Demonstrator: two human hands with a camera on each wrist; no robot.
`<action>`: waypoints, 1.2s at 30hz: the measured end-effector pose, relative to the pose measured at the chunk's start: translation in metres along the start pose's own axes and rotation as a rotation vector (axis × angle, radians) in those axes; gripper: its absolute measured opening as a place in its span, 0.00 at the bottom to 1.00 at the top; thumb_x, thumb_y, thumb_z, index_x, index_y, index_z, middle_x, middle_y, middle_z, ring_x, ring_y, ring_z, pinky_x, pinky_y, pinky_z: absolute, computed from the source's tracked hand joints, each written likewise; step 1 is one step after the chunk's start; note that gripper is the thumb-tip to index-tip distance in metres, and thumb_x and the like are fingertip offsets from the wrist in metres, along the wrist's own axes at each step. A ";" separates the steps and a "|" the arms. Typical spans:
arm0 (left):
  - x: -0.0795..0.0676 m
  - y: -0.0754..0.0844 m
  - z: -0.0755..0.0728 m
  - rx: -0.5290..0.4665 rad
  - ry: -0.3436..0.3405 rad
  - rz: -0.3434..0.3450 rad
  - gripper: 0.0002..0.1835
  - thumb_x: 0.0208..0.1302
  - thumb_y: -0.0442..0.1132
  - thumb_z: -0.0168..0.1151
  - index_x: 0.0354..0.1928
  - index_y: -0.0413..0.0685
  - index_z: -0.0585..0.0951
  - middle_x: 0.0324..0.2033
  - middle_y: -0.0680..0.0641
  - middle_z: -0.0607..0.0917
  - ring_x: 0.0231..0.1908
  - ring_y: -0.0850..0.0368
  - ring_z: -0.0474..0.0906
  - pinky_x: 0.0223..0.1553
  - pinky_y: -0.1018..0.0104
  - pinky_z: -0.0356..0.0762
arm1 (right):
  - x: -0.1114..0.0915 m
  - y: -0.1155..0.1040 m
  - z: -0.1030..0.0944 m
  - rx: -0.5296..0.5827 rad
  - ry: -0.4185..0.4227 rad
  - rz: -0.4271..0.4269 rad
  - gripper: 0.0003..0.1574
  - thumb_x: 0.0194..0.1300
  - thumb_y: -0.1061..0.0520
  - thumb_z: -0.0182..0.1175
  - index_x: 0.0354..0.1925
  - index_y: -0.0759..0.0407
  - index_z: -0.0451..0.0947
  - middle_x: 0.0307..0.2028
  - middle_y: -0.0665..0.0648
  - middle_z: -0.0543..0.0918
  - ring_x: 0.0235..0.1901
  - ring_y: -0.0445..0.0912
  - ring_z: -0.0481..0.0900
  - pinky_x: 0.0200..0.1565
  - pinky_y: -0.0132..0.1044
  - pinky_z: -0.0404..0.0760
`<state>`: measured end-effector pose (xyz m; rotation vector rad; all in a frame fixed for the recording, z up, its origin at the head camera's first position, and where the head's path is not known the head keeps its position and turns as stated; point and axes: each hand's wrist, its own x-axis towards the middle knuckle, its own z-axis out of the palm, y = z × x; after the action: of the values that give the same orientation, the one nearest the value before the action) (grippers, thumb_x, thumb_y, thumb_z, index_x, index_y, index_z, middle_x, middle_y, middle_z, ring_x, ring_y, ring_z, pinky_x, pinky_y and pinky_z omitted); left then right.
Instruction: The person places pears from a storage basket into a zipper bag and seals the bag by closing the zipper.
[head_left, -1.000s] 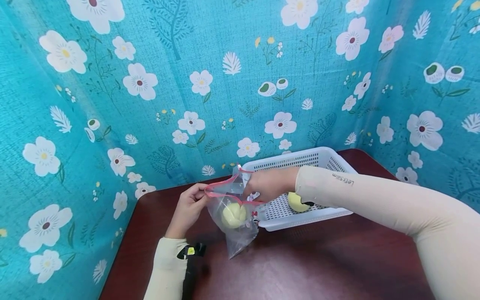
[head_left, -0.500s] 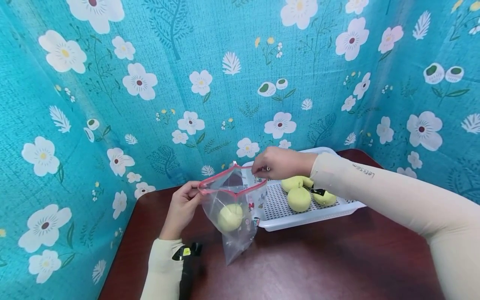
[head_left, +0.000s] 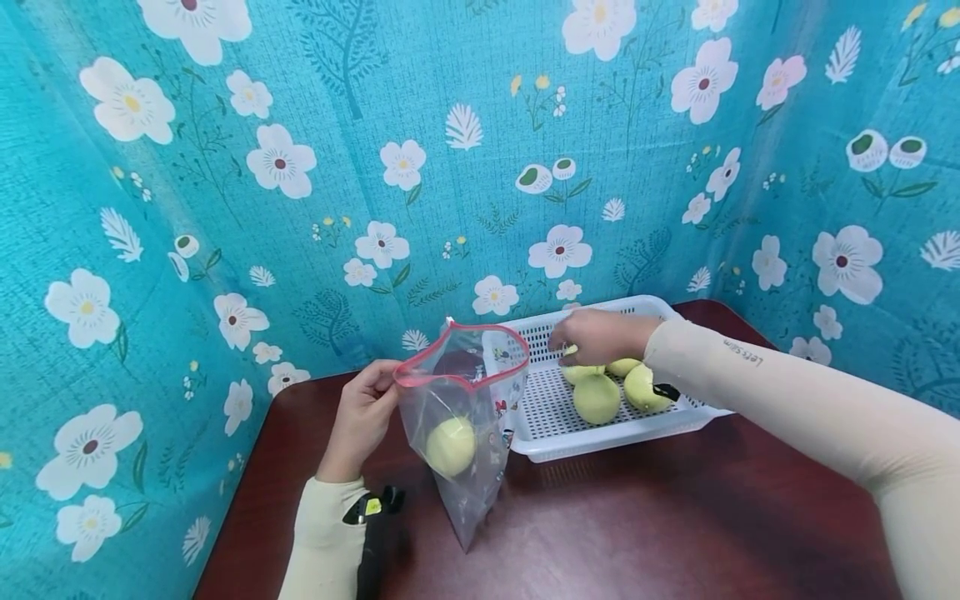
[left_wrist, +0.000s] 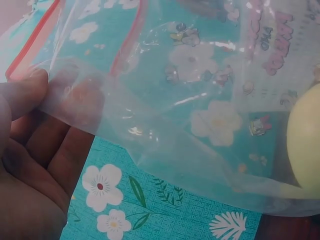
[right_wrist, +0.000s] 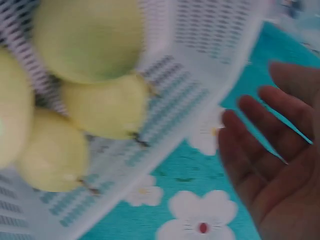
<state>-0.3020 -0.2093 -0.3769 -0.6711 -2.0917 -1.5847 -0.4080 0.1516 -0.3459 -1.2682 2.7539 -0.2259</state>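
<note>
The bag (head_left: 491, 425) is clear, thin film, tapering to a pointed lower corner, with a red zip strip (head_left: 472, 385) around its spread mouth. It hangs just left of the basket (head_left: 615, 439) and overlaps that basket's left end. Inside it sits one smooth, pale yellow-green pear (head_left: 451, 447). The left hand (head_left: 360, 421) pinches the bag's rim between thumb and fingers. The right hand (head_left: 600, 336) is above the basket, fingers loosely extended, holding nothing.

The basket is white perforated plastic, rectangular with rounded corners, and contains four pears (head_left: 597, 400). The right hand and its cream sleeve (head_left: 697, 358) partly cover the rear pears. Below the basket is a glossy red-brown table (head_left: 637, 525); behind it, a teal floral cloth (head_left: 450, 83).

The left wrist view shows pink lettering on the film; the blurred right wrist view shows dark stems (right_wrist: 140, 140) on the basket's pears.
</note>
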 end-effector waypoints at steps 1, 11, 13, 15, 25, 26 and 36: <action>0.000 0.000 0.000 -0.001 -0.003 -0.008 0.08 0.64 0.25 0.61 0.45 0.37 0.82 0.37 0.43 0.87 0.32 0.59 0.80 0.36 0.70 0.80 | -0.001 0.004 0.005 -0.001 -0.049 0.027 0.18 0.64 0.51 0.66 0.50 0.55 0.83 0.47 0.52 0.84 0.50 0.48 0.80 0.52 0.46 0.77; 0.002 0.030 0.005 0.047 -0.027 -0.034 0.09 0.63 0.23 0.61 0.44 0.33 0.81 0.36 0.37 0.86 0.29 0.56 0.77 0.34 0.70 0.79 | -0.007 0.020 0.025 0.049 -0.228 0.171 0.27 0.56 0.45 0.72 0.53 0.52 0.83 0.50 0.52 0.83 0.52 0.49 0.78 0.52 0.49 0.77; 0.002 0.035 0.006 0.057 -0.032 -0.039 0.08 0.63 0.23 0.62 0.44 0.33 0.81 0.36 0.37 0.86 0.30 0.57 0.78 0.35 0.70 0.79 | -0.009 0.020 0.027 0.049 -0.234 0.164 0.30 0.54 0.45 0.73 0.53 0.54 0.82 0.51 0.53 0.83 0.54 0.51 0.77 0.53 0.50 0.76; 0.003 0.036 0.006 0.064 -0.032 -0.041 0.08 0.63 0.24 0.62 0.44 0.33 0.81 0.37 0.37 0.86 0.30 0.58 0.78 0.34 0.71 0.79 | -0.011 0.020 0.030 0.046 -0.232 0.164 0.31 0.53 0.44 0.74 0.54 0.54 0.82 0.51 0.52 0.82 0.54 0.51 0.77 0.53 0.50 0.76; 0.002 0.029 0.005 0.000 -0.044 -0.014 0.08 0.63 0.21 0.59 0.44 0.31 0.80 0.39 0.34 0.86 0.37 0.63 0.83 0.33 0.72 0.78 | -0.015 0.024 0.038 0.013 -0.287 0.129 0.42 0.44 0.45 0.79 0.58 0.53 0.79 0.51 0.53 0.82 0.53 0.53 0.75 0.55 0.52 0.73; 0.002 0.029 0.005 -0.002 -0.047 -0.011 0.08 0.63 0.21 0.59 0.44 0.31 0.80 0.40 0.34 0.86 0.37 0.63 0.83 0.33 0.72 0.78 | -0.016 0.023 0.037 0.016 -0.302 0.125 0.43 0.44 0.46 0.79 0.59 0.53 0.78 0.52 0.53 0.81 0.53 0.53 0.75 0.55 0.52 0.72; 0.002 0.026 0.005 0.012 -0.061 -0.008 0.08 0.63 0.21 0.59 0.44 0.31 0.79 0.40 0.35 0.86 0.35 0.62 0.80 0.30 0.73 0.74 | -0.015 0.025 0.040 -0.028 -0.343 0.052 0.41 0.40 0.54 0.80 0.56 0.51 0.80 0.49 0.49 0.80 0.49 0.48 0.74 0.53 0.48 0.73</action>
<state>-0.2878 -0.1987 -0.3576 -0.7156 -2.1489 -1.5732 -0.4111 0.1750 -0.3888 -1.1181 2.4993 0.0331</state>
